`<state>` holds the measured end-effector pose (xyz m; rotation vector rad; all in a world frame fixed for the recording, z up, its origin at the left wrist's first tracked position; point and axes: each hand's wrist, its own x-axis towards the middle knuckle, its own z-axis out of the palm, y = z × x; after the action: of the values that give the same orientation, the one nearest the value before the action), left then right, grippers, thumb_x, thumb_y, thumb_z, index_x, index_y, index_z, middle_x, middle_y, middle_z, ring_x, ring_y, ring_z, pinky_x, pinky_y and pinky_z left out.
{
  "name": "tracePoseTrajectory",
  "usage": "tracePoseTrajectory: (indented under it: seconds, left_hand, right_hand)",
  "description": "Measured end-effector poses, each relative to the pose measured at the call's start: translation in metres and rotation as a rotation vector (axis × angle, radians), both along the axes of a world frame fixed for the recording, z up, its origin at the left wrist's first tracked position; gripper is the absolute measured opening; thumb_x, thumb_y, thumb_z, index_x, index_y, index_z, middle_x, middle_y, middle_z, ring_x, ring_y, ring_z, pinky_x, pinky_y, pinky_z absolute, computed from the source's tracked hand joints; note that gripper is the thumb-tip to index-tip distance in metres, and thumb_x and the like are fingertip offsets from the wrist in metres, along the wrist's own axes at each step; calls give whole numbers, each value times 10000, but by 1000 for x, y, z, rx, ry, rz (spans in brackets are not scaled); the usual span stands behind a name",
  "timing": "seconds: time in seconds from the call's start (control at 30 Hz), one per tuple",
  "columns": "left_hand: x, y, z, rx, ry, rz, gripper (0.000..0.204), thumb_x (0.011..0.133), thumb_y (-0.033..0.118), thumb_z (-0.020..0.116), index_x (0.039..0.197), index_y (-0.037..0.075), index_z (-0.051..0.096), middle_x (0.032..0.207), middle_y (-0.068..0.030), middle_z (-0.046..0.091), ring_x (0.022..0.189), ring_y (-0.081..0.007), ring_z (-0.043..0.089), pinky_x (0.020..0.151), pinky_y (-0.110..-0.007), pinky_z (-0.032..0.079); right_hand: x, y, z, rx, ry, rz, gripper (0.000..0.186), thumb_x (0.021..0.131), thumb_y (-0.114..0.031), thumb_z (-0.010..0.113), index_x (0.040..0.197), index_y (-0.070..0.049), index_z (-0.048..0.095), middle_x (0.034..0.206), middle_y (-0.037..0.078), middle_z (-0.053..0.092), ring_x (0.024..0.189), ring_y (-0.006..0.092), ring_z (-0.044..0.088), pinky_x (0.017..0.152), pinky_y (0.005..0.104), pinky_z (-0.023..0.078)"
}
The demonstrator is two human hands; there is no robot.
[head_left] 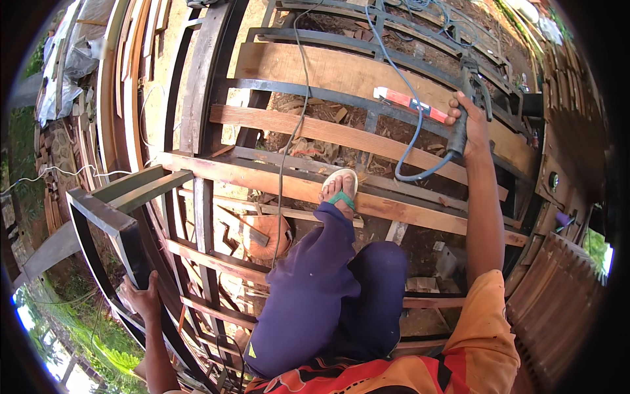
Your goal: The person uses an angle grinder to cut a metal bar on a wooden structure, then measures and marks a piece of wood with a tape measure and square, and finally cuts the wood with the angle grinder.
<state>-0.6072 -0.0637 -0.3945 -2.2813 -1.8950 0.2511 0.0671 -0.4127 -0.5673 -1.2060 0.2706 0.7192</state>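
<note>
My right hand (474, 128), out to the right, is closed round the black handle of a welding electrode holder (459, 136). Its jaws point away from me, and a blue cable (418, 98) loops from the handle's near end. Just left of that hand, a red and white narrow packet (412, 104) lies on a wide wooden plank (295, 64). At the left, my left hand (142, 299) grips a black metal frame (134, 253), its fingers wrapped round a bar and partly hidden. I cannot make out a rod in the holder.
My sandalled foot (341, 190) rests on a wooden board (387, 203) laid across dark metal bars. A dark cord (304, 98) hangs across the boards. Gaps between them show ground with wood scraps. Timber lengths (118, 85) lie at the left; corrugated sheet (558, 315) stands at the right.
</note>
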Motion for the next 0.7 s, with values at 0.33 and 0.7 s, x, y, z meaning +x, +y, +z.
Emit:
tracePoseTrajectory:
  seconds: [0.33,0.7]
  left_hand:
    - [10,5,9,-176,-223,41,586,757,467,850,1038,19,597,979,-189,655,941,-410,637,816,-488,510]
    - [64,-1,3,-384,123,497,630,889,482,719,1242,8,499,1266,-188,580,1273,-348,500,1051,-517,406]
  right_hand:
    - [-18,131,134,354,566,-85,193,967,-185,671,1064,-42,586,855,24,597,661,82,591,580,262,531]
    - [-39,122,265,76,762,-41,123,962,-194,669,967,-92,600,724,-70,571,590,59,561,570,279,493]
